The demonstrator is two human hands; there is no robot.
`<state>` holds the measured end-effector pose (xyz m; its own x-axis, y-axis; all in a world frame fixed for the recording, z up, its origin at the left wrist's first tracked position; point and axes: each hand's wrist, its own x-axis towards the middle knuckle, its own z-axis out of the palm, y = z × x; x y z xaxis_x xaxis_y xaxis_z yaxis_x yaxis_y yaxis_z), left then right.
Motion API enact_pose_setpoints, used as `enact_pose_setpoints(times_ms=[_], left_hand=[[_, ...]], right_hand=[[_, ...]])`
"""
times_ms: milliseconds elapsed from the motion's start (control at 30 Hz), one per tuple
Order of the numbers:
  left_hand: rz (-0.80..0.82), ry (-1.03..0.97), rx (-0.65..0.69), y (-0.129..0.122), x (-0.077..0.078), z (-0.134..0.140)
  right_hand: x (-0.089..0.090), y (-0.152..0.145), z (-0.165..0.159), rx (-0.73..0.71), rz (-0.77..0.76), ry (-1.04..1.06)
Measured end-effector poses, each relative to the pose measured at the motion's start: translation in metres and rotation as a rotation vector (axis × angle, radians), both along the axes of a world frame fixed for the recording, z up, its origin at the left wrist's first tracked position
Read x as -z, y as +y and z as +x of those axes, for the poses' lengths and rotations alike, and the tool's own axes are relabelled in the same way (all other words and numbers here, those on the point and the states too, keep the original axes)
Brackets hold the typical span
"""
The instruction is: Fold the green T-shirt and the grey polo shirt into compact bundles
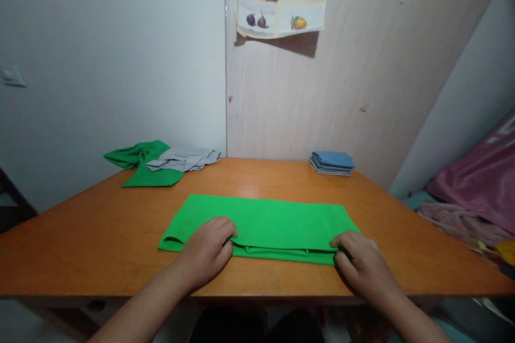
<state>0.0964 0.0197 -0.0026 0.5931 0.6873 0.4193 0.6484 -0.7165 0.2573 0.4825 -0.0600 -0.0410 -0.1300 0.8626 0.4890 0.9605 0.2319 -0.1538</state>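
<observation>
A bright green cloth (273,222) lies folded into a wide rectangle on the wooden table, its long side toward me. Along the near side its layers part slightly, showing a dark gap. My left hand (211,249) grips the cloth's near edge left of the middle, with fingers curled over it and the thumb below. At the near right corner, my right hand (360,260) pinches the same edge between thumb and fingers. Part of the near edge is hidden behind both hands.
At the table's (92,241) back left lie a crumpled green cloth (151,176) and a grey cloth (185,159) on it. A stack of folded blue cloths (332,163) sits at the back right. Behind stands a wall with a fruit poster (281,0). Pink fabric (478,177) is off to the right.
</observation>
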Motion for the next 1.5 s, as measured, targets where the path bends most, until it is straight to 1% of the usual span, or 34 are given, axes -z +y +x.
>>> enact_pose_setpoints(times_ms=[100,300,400,467,533,600,667,700,767,833,933,1033,1133,1233,1500], left_hand=[[0.000,-0.008,0.006,-0.002,-0.003,0.003],[0.006,-0.057,0.078,-0.009,-0.009,0.012],[-0.005,-0.031,0.095,-0.010,-0.007,0.014],[-0.002,-0.030,0.088,-0.008,-0.006,0.014],[0.007,-0.040,0.080,-0.007,-0.004,0.014],[0.013,-0.051,0.079,-0.006,-0.005,0.015],[0.021,-0.060,0.090,-0.006,-0.006,0.018],[0.025,-0.064,0.101,-0.006,-0.007,0.020],[0.034,-0.071,0.134,-0.005,-0.007,0.026],[0.039,-0.071,0.166,-0.004,-0.007,0.033],[0.032,-0.050,0.189,0.000,-0.005,0.042],[0.017,-0.022,0.199,0.002,-0.001,0.047],[0.007,-0.011,0.203,0.003,0.002,0.048],[-0.002,-0.010,0.202,0.002,0.004,0.048],[-0.003,-0.031,0.168,0.001,0.005,0.048]], right_hand=[[-0.001,0.000,0.000,-0.005,-0.013,-0.008],[-0.006,-0.003,-0.005,-0.026,-0.018,0.032],[-0.009,-0.007,-0.009,-0.063,-0.048,0.111],[-0.012,-0.011,-0.009,-0.060,-0.052,0.229],[-0.015,-0.013,-0.005,0.028,-0.002,0.406],[-0.020,-0.015,0.002,0.176,0.089,0.579],[-0.026,-0.014,0.009,0.281,0.171,0.684],[-0.028,-0.014,0.011,0.295,0.190,0.702],[-0.033,-0.011,0.011,0.255,0.184,0.681],[-0.034,-0.008,0.003,0.144,0.127,0.598],[-0.031,-0.004,-0.015,-0.053,0.024,0.420],[-0.024,-0.001,-0.034,-0.158,-0.027,0.270],[-0.020,0.003,-0.047,-0.191,-0.064,0.179],[-0.019,0.007,-0.056,-0.171,-0.065,0.133],[-0.016,0.008,-0.065,-0.143,-0.049,0.142]])
